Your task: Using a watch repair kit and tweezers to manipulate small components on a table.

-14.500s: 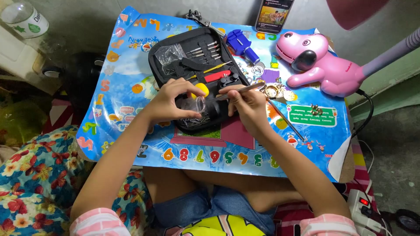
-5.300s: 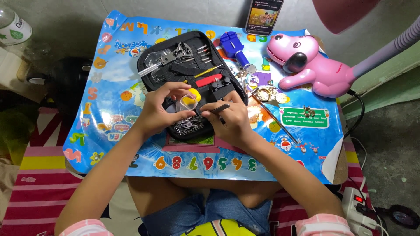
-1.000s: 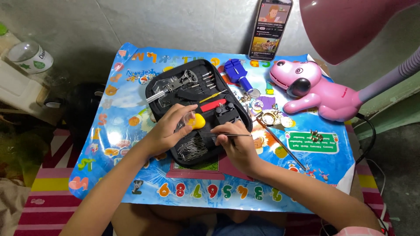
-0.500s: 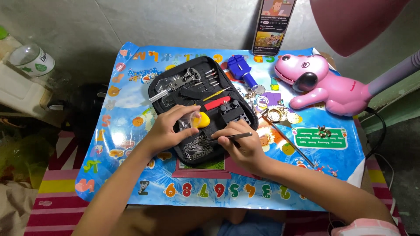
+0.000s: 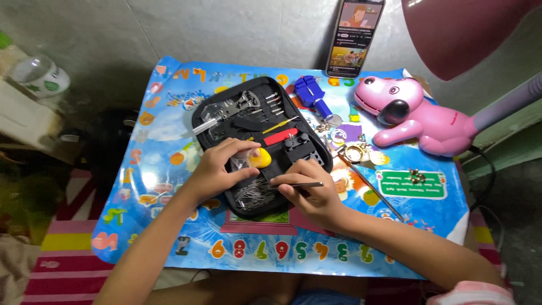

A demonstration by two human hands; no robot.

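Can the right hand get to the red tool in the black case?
Probably yes. The right hand, holding tweezers, sits just below the red tool, with nothing covering it in the black case.

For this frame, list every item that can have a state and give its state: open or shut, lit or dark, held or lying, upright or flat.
Tool case: open, lying flat on the table.
Phone: propped upright against the wall, screen lit.
Tweezers: held in the right hand.
Small clear bag: pinched by the left hand.
Blue tool: lying on the mat, untouched.
Pink dog toy: lying on the table.
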